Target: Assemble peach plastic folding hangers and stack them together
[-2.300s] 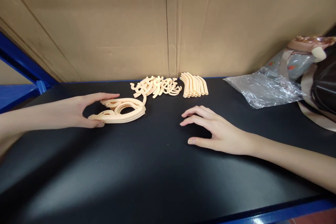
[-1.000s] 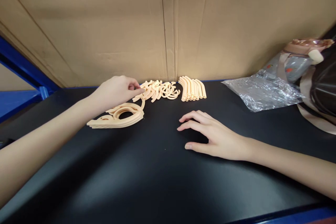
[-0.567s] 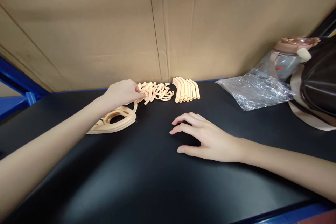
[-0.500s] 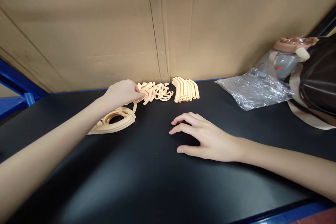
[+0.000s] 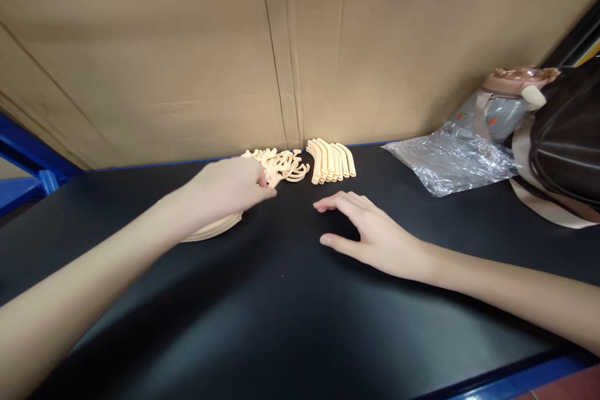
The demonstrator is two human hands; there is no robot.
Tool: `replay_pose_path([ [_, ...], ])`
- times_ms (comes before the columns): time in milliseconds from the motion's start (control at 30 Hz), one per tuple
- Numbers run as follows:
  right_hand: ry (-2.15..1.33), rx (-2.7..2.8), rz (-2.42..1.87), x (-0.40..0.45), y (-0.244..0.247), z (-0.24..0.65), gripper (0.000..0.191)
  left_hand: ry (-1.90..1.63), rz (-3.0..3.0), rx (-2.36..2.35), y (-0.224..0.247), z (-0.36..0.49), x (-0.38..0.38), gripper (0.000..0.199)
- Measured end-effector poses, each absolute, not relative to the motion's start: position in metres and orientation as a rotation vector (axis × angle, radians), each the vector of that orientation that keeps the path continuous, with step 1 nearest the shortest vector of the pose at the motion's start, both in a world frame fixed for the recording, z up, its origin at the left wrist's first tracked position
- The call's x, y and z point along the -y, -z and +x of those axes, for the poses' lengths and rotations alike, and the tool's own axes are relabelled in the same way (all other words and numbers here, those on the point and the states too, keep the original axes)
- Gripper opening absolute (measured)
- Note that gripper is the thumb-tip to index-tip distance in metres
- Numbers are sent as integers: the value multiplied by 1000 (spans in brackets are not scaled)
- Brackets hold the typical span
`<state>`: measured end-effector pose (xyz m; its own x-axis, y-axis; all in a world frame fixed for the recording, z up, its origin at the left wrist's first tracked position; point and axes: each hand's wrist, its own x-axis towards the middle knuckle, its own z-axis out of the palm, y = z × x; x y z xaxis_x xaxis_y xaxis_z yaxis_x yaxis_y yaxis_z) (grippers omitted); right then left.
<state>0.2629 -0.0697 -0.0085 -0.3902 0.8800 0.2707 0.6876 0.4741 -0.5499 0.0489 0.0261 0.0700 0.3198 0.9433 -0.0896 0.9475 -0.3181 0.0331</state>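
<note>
My left hand [image 5: 234, 186] is closed in a pinch in front of a loose pile of small curved cream pieces [image 5: 293, 165]. A small curved cream piece [image 5: 277, 181] shows at its fingertips, mostly hidden by the fingers. Under my left wrist lies a stack of larger cream curved pieces [image 5: 215, 230], largely covered by the hand and forearm. My right hand [image 5: 368, 234] hovers low over the black tabletop [image 5: 290, 325], thumb and fingers apart, holding nothing. Beyond it, bent cream tube-like pieces [image 5: 330, 161] lie side by side in a neat bundle.
Crumpled clear plastic [image 5: 454, 159] lies at the right, beside a bottle with a pink lid [image 5: 501, 106] and a dark bag [image 5: 569, 131] with a beige strap. A cardboard wall [image 5: 187, 56] stands along the back edge. Blue metal frame [image 5: 40, 175] shows at the left.
My left hand has moved right and toward me, away from the small-piece pile, with a small piece at its fingertips. My right hand has shifted slightly and its fingers have drawn closer together.
</note>
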Motion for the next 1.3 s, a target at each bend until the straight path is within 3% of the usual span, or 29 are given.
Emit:
replay_pose_path([
  [167, -528, 2018, -1404, 66, 14, 265, 44, 305, 2502, -1484, -63, 58, 11, 23],
  [433, -399, 2186, -1357, 67, 8, 263, 21, 427, 2467, -1241, -74, 56, 28, 15],
  [933, -395, 2271, -1291, 68, 4, 262, 17, 482, 2343, -969, -64, 55, 30, 17],
  [1133, -388, 2277, -1281, 69, 6, 262, 18, 433, 2492, -1244, -74, 53, 12, 36],
  [1300, -388, 2277, -1275, 69, 7, 263, 17, 308, 2685, -1795, -73, 41, -28, 27],
])
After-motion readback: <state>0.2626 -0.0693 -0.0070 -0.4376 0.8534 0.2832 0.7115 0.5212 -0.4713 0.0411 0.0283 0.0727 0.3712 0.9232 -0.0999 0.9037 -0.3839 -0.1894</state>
